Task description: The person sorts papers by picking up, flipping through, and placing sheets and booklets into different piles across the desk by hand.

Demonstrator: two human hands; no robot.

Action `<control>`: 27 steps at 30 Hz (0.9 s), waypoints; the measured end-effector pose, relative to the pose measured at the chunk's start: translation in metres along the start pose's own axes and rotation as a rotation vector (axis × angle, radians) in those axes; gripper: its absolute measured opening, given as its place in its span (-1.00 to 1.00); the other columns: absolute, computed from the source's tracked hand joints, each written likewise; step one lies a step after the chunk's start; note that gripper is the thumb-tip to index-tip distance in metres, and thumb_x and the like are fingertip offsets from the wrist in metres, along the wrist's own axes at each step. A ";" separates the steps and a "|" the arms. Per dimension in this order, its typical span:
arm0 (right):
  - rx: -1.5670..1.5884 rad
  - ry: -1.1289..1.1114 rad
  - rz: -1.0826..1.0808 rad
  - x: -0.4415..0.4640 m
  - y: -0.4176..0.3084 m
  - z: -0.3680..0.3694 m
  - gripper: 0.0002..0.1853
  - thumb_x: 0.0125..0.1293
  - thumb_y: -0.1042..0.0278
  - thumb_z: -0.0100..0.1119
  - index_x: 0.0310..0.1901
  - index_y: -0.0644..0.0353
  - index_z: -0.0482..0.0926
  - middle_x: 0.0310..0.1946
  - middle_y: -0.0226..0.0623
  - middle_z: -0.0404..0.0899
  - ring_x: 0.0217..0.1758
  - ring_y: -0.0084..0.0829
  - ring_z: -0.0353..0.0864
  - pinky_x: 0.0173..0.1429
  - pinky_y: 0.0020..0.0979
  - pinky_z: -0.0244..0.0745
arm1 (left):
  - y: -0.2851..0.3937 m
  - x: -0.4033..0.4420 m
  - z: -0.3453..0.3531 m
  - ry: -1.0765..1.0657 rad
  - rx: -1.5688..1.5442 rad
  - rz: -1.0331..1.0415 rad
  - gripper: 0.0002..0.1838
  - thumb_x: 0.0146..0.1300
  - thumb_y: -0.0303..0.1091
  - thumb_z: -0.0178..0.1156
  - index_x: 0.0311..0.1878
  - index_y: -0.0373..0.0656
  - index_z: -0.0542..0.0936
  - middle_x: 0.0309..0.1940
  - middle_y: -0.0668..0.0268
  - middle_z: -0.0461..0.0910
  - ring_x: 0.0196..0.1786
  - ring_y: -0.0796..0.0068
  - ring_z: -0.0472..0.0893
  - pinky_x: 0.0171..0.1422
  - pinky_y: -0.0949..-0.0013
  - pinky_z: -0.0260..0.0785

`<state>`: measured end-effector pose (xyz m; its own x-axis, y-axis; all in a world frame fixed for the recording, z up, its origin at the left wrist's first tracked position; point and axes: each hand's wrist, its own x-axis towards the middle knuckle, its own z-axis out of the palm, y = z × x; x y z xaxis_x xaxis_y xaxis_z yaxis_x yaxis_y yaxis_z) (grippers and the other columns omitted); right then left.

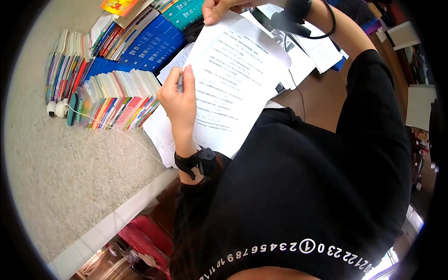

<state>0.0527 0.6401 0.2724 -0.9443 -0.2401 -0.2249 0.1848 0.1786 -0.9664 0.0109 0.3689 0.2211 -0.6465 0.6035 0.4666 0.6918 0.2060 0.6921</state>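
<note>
A white sheet of paper (233,79) with printed lines of text and some handwriting is held up in front of me. My left hand (179,95) pinches its left edge, thumb on the front. At its top corner, my right hand (218,9) grips the paper between thumb and fingers, partly cut off by the frame. Black straps with devices circle both wrists. Beneath the held paper lie more papers (158,135), partly covered. Whether I hold one sheet or more, I cannot tell.
Rows of books (123,100) stand on the pale tabletop (102,177) at the left. Behind them are a blue box-like item (156,46) and more books (67,65). A white cable (126,133) crosses the tabletop. Loose papers (317,51) lie at upper right.
</note>
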 end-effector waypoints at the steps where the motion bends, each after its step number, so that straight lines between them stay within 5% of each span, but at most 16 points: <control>1: -0.019 -0.012 -0.005 -0.001 -0.001 -0.001 -0.87 0.18 0.27 0.28 -0.37 0.12 0.65 -0.59 -0.62 0.50 -0.64 -0.77 0.33 -0.61 -0.68 0.13 | -0.001 0.000 0.000 -0.008 -0.013 -0.004 -0.69 0.27 -0.37 0.15 -0.56 -0.24 0.35 -0.74 0.33 0.18 -0.63 0.65 0.12 -0.57 0.43 -0.04; 11: -0.125 0.084 0.066 -0.013 -0.019 0.012 -0.83 0.16 0.20 0.31 -0.41 0.10 0.63 -0.69 -0.62 0.42 -0.72 -0.75 0.25 -0.68 -0.65 0.05 | -0.001 -0.005 -0.001 -0.004 -0.195 -0.048 -0.63 0.32 -0.35 0.09 -0.59 -0.24 0.28 -0.71 0.51 0.14 -0.58 0.74 0.07 -0.54 0.51 -0.11; 27: -0.105 0.003 -0.082 -0.006 -0.004 -0.005 -0.79 0.18 0.22 0.28 -0.48 0.17 0.61 -0.64 -0.53 0.50 -0.61 -0.68 0.41 -0.51 -0.62 0.26 | -0.010 -0.005 0.009 -0.018 -0.417 -0.168 -0.55 0.29 -0.35 0.16 -0.67 -0.13 0.20 -0.68 0.60 0.09 -0.56 0.78 0.02 -0.52 0.55 -0.18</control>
<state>0.0561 0.6454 0.2782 -0.9558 -0.2553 -0.1455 0.0777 0.2579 -0.9630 0.0102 0.3710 0.2067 -0.7308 0.6022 0.3215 0.3864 -0.0234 0.9220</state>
